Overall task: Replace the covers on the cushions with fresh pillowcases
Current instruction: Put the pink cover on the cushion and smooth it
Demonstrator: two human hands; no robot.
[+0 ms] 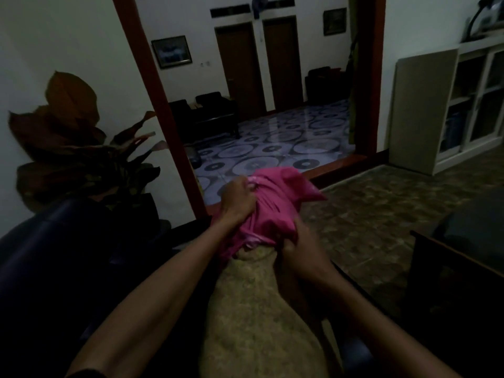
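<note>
A long cushion [259, 309] in tan, speckled fabric stretches away from me in the middle of the view. A bright pink pillowcase [275, 203] is bunched over its far end, covering only that tip. My left hand [237, 200] grips a fold of the pink cloth on the left side, fingers curled into it. My right hand [300, 249] grips the pillowcase's lower edge on the right, where pink meets tan. Both forearms reach in from the bottom of the frame.
A dark sofa arm [54, 255] lies to my left, with a large-leaved plant [73, 140] behind it. A dark wooden table [458, 282] stands at the right. Ahead, a doorway [272, 132] opens onto a patterned tile floor; a white cabinet [469, 105] stands far right.
</note>
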